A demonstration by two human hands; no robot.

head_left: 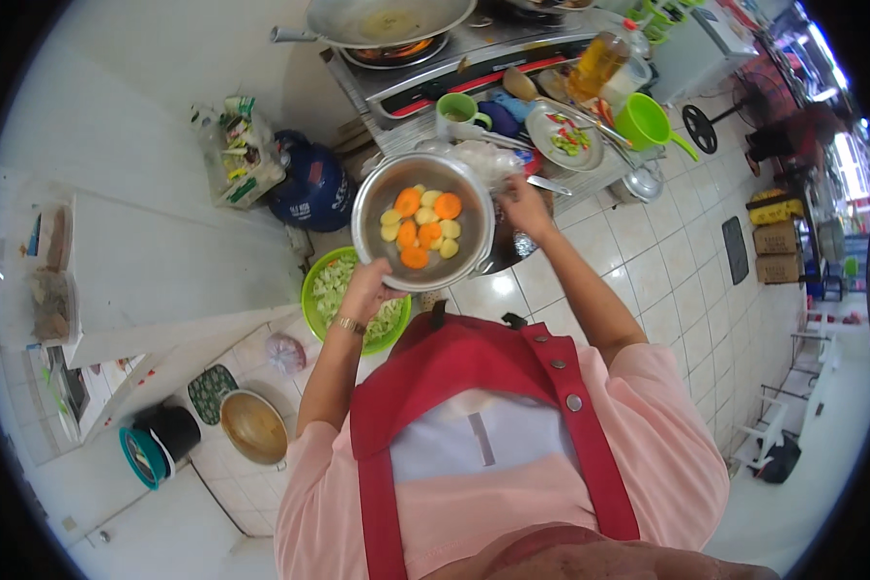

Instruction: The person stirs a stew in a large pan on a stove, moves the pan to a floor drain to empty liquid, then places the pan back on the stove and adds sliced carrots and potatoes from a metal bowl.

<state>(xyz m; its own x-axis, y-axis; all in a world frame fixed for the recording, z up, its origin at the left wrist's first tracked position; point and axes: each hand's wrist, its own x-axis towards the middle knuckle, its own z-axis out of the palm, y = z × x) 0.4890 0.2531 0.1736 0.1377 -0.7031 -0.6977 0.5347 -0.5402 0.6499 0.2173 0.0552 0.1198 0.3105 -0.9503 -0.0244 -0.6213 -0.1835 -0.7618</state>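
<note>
My left hand (pixel 365 292) grips the near-left rim of a metal pot (pixel 375 193). The pot is tilted toward me, with orange carrot slices (pixel 415 257) and pale yellow slices (pixel 449 248), perhaps potato, on its bottom. Right of the pot, my right hand (pixel 526 207) is closed at the counter's front edge; what its fingers hold is hidden. A knife blade (pixel 549 185) shows just beyond it, beside a clear plastic bag (pixel 488 159). Partly under the pot and my left hand sits a green basin (pixel 308 307) of chopped pale green vegetable (pixel 331 282).
A wok (pixel 391 21) stands on the lit gas stove (pixel 498 70). The counter holds a green mug (pixel 459 109), an oil bottle (pixel 599 66) and a plate (pixel 590 155) of cut peppers. A blue gas cylinder (pixel 311 182) stands left; a pan (pixel 253 425) lies behind, at lower left.
</note>
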